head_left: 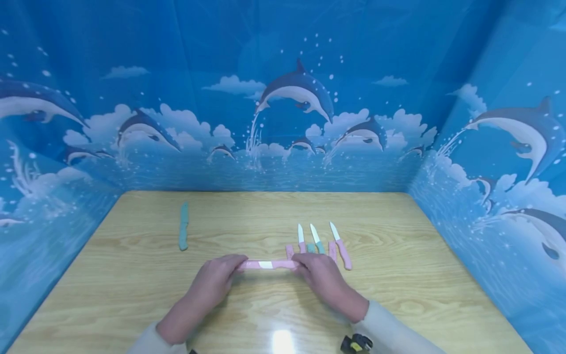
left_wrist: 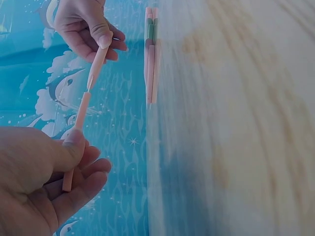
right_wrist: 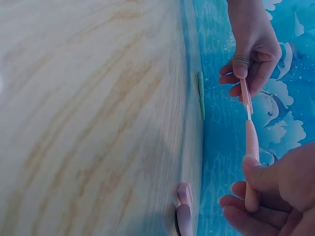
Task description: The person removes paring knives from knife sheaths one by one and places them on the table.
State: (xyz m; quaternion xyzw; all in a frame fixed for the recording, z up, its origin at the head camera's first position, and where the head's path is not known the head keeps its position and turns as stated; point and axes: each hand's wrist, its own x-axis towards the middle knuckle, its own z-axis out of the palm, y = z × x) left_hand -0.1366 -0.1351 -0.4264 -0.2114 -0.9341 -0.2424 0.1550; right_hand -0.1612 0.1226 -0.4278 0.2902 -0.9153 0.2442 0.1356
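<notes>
Above the table, a small knife with a pink handle and a white blade lies level between my two hands. My right hand grips its handle, thumb on top in the right wrist view. The pink sheath is pinched between the thumb and fingers of my left hand. Part of the white blade shows between sheath and handle; its tip end is hidden inside the sheath. Beyond my right hand lie a pink-handled knife, a green-handled one and another pink-handled knife, all with bare white blades.
Beside those knives lie a pink sheath, a green sheath and another pink sheath. A green knife in its sheath rests at the far left of the wooden table. Dolphin-print curtains border the table's back and sides.
</notes>
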